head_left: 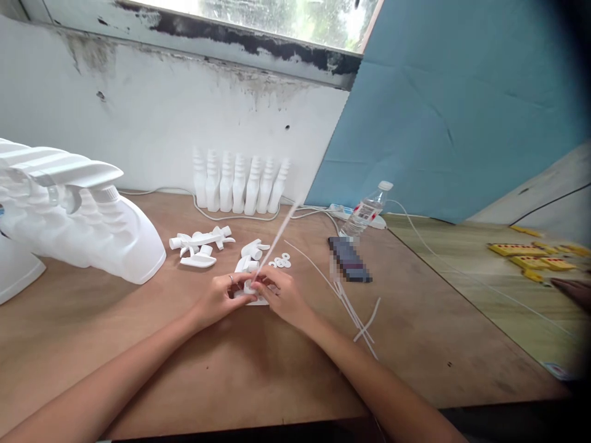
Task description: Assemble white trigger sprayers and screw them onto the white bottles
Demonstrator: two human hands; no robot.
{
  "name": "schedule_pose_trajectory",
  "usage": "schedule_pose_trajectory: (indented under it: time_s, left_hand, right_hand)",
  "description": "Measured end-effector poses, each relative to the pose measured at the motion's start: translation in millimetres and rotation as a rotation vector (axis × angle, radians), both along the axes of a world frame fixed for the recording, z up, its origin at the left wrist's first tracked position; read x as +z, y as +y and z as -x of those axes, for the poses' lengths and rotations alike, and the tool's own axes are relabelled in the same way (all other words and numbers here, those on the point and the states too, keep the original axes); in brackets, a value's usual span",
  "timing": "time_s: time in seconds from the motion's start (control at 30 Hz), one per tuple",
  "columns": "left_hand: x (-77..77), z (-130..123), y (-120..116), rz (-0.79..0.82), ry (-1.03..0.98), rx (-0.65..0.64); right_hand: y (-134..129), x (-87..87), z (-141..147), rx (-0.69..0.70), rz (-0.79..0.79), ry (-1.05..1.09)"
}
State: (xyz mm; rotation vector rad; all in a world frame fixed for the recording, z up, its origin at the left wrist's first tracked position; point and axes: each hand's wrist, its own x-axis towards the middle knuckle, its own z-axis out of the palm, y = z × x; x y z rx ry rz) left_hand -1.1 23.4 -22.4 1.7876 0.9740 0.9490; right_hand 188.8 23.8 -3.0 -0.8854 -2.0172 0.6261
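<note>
My left hand [220,301] is closed around a white spray trigger head [250,287], low over the table. Pinched in my right hand [284,296] is the lower end of a thin white dip tube [278,237], which meets the head and slants up to the right. Fingers hide the exact joint. Just beyond my hands lie more trigger heads [253,248] and several small white washers [281,262]. Another group of trigger heads [198,261] rests farther left.
Large white spray bottles [132,240] stand at left, and narrow white bottles [239,184] line the wall. A clear water bottle [367,212], a dark phone [349,259] and loose white tubes [357,320] are at right. Cables cross the back; yellow items [517,249] lie beyond.
</note>
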Motion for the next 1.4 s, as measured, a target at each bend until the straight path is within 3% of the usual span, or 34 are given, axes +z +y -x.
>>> schedule_pose_trajectory:
  time_s: [0.1, 0.23, 0.3, 0.43, 0.57, 0.63, 0.7, 0.9, 0.97, 1.07, 1.2, 1.3, 1.4]
  left_hand:
    - [1.6, 2, 0, 0.128, -0.161, 0.053]
    - [7.9, 6, 1, 0.199, -0.307, 0.082]
    - [11.8, 8, 2, 0.173, -0.284, 0.033]
    - [21.8, 8, 10, 0.049, -0.127, -0.185]
    - [30.8, -2, 23, 0.012, -0.073, -0.197]
    - [35.4, -6, 37, -0.018, -0.047, -0.127]
    - [42.3, -7, 61, -0.081, -0.037, 0.023]
    - [72.7, 17, 173, -0.280, -0.042, 0.748]
    - [81.4, 30, 207, -0.298, -0.011, 0.924]
    - [91.2, 48, 242, -0.326, 0.077, 1.006]
    - [95.5, 61, 266, -0.334, 0.196, 0.962]
    - [92.5, 66, 270, -0.302, 0.251, 0.941]
    - [91.1, 69, 260, -0.328, 0.272, 0.986]
  right_hand:
    - [-3, 5.0, -12, 0.051, -0.134, 0.001]
    - [0, 12.9, -25, 0.125, -0.407, -0.373]
    - [3, 12.7, -27, 0.130, -0.512, -0.513]
    - [9, 6.1, -27, 0.131, -0.685, -0.558]
    - [7, 2.7, -28, 0.107, -0.751, -0.518]
    - [5, 3.1, -27, 0.162, -0.749, -0.528]
    - [1, 3.6, -24, 0.231, -0.723, -0.570]
    - [-4, 2.9, -17, 0.442, -0.651, -0.717]
    - [-5, 1.7, -16, 0.461, -0.634, -0.722]
    - [-4, -2.7, -17, 0.454, -0.660, -0.717]
    - [-2, -10.3, -16, 0.435, -0.779, -0.684]
    - [0, -11.6, -16, 0.418, -0.856, -0.629]
    - [0, -8.9, -17, 0.388, -0.887, -0.586]
